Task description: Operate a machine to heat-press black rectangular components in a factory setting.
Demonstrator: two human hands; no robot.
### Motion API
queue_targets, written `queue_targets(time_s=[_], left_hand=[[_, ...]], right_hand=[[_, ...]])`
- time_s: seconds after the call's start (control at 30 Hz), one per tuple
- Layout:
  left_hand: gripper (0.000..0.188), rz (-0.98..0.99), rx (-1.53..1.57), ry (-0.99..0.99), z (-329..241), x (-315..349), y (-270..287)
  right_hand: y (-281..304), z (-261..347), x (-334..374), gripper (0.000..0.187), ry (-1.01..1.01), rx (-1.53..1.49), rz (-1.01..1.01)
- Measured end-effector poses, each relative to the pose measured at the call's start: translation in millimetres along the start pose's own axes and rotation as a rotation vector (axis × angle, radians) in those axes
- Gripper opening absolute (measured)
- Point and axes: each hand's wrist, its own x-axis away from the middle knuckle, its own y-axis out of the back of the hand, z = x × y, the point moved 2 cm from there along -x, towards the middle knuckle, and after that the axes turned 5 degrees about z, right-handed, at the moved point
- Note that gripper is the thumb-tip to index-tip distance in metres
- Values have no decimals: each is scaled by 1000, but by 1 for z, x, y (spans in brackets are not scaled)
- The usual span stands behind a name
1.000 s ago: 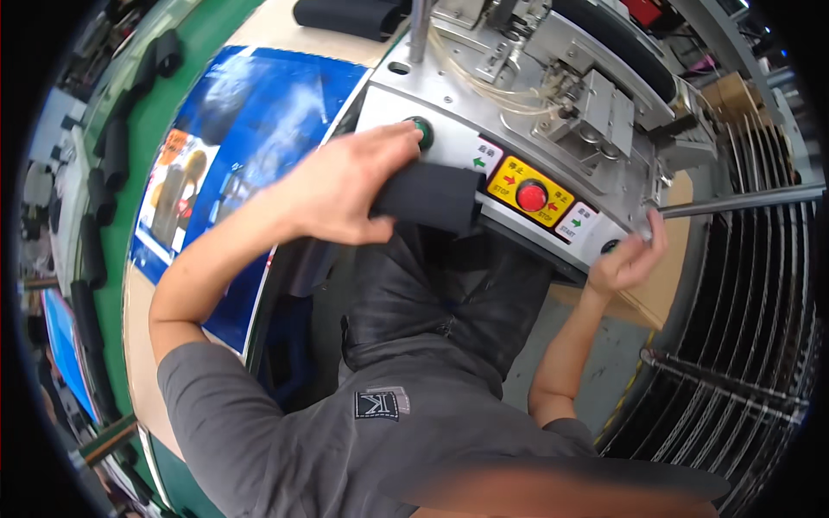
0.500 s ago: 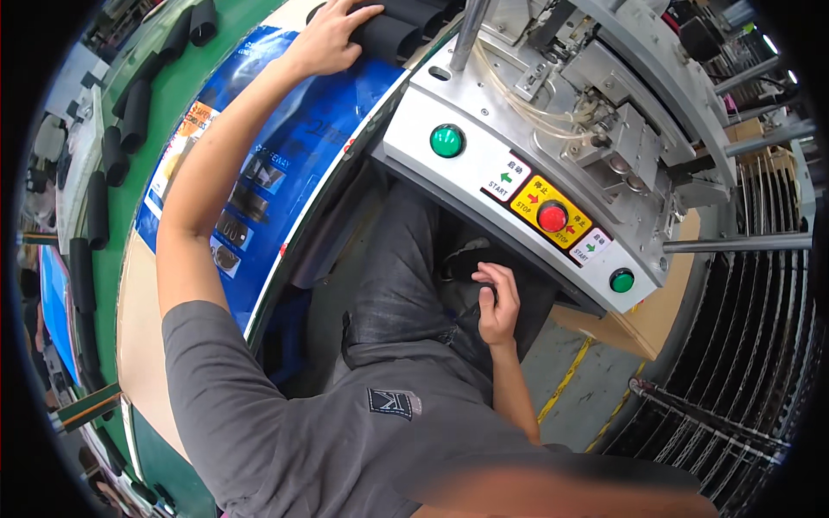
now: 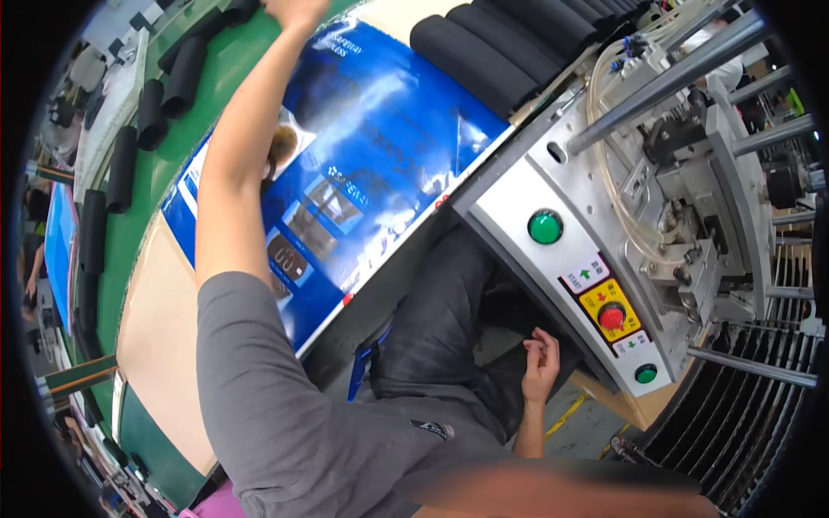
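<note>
My left arm stretches far forward over a blue printed sheet point(image 3: 406, 112). At the upper edge of the view, my left hand point(image 3: 296, 10) is beside the green belt point(image 3: 237, 73); its fingers are mostly cut off, so any hold is hidden. A row of black foam-like tubes point(image 3: 471, 60) lies beyond the sheet, to the right of that hand. My right hand point(image 3: 541, 364) hovers near my lap, below the machine's front panel point(image 3: 509, 207). Its fingers are loosely bent and apart from the thumb, with nothing visible in them.
On the right stands a metal machine with green buttons point(image 3: 545, 227), a red button point(image 3: 611, 317) and steel rods point(image 3: 665, 86). More black tubes point(image 3: 121, 168) lie along the green belt. A black wire rack point(image 3: 743, 397) stands at the lower right.
My left hand has left the row of black tubes and moved left, toward the green belt. The whole view has shifted, and my right hand stays near my lap.
</note>
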Motion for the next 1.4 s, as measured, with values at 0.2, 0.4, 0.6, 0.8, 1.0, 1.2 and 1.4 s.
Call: queue_targets(time_s=[0.2,0.4,0.6,0.8,1.0,1.2,1.4], left_hand=[[97,-268,105,142,63,-61,-23],[78,-306,332,94,102,-70,8],[52,123,970,-244,78,69,139],[75,970,763,-959,-54,262,269],[87,1640,690,-1494,-124,405,210],[83,1581,1031,-830,-85,483,126],[65,1694,919,-700,-47,530,99]], right_hand=[[-11,10,1,32,-14,150,47],[-21,39,8,34,73,170,181],[-12,36,11,38,55,4,250],[2,106,-30,48,297,-250,400],[-15,168,-85,105,473,-557,665],[-11,136,-37,85,-19,-890,715],[-21,120,-28,93,65,-578,412]])
